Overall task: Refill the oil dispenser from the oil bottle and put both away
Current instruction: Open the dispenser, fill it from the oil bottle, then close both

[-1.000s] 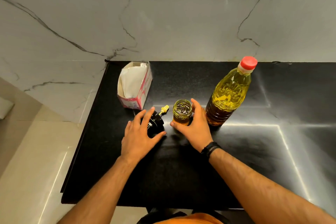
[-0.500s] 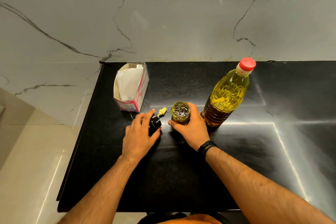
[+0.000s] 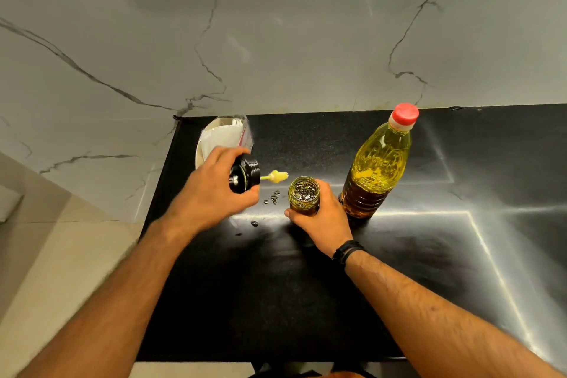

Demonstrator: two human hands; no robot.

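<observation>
Aloft, dispenser lid (image 3: 245, 176) in left hand (image 3: 211, 190)

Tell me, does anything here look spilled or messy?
Yes. A few small dark drops lie on the black counter, between the left hand holding the black lid with its yellow brush and the open jar in the right hand. They look like dripped oil.

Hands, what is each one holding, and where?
Left hand grips the black dispenser cap by its sides; right hand wraps the open dispenser jar low around its body.
</observation>
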